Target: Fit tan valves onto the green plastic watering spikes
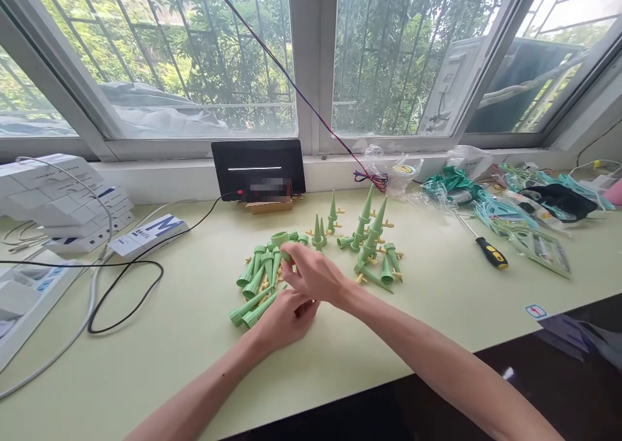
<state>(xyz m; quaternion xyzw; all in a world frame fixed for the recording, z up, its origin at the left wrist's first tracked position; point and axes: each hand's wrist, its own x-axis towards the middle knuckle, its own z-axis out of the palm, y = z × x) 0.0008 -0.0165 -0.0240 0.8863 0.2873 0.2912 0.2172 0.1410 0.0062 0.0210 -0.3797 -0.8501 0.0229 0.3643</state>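
Note:
My right hand (pixel 313 271) crosses above my left, with its fingers pinched on a green plastic watering spike, mostly hidden by the fingers. Beside those fingertips a wide green collar (pixel 280 239) faces up. My left hand (pixel 290 318) is curled low over the table, its fingers largely covered; what they hold, if anything, cannot be made out. Next to both hands lies a loose pile of green watering spikes (pixel 255 285) with small yellow valves. To the right, several more spikes (pixel 372 234) stand point-up, with a few lying around them.
A dark tablet (pixel 257 169) leans on the window ledge at the back. White boxes (pixel 68 201) and looping cables (pixel 97 285) occupy the left. A black-and-yellow screwdriver (pixel 492 253) and bagged teal cords (pixel 505 214) lie on the right. The table's front edge (pixel 379 386) runs below my arms.

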